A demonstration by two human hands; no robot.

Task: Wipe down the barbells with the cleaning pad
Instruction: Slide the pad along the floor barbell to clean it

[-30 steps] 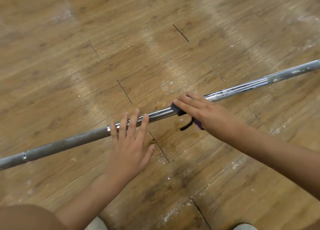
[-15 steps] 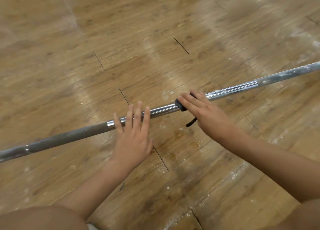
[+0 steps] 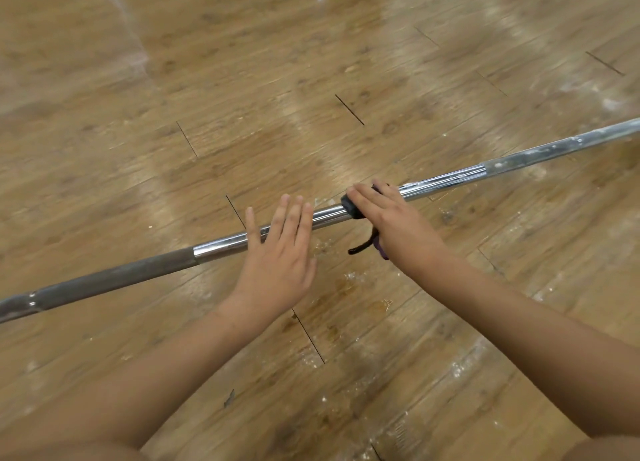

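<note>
A long steel barbell (image 3: 450, 178) lies on the wooden floor, running from lower left to upper right. Its left part is dark and knurled; the middle is shiny chrome. My left hand (image 3: 280, 256) rests on the chrome section with straight, slightly spread fingers laid across the bar. A little to the right, my right hand (image 3: 394, 225) presses a dark cleaning pad (image 3: 349, 208) onto the bar with its fingers stretched over it. Most of the pad is hidden under the hand. A black strap (image 3: 363, 245) and a purple edge hang out below the palm.
Wooden plank floor (image 3: 311, 79) lies all around, with white dusty specks and smears near the bar and in the foreground. The right stretch of the bar (image 3: 540, 150) carries white marks. Both forearms reach in from the bottom edge.
My right hand has slid the pad a little to the right along the bar. My left hand has also shifted right, away from the dark knurled part.
</note>
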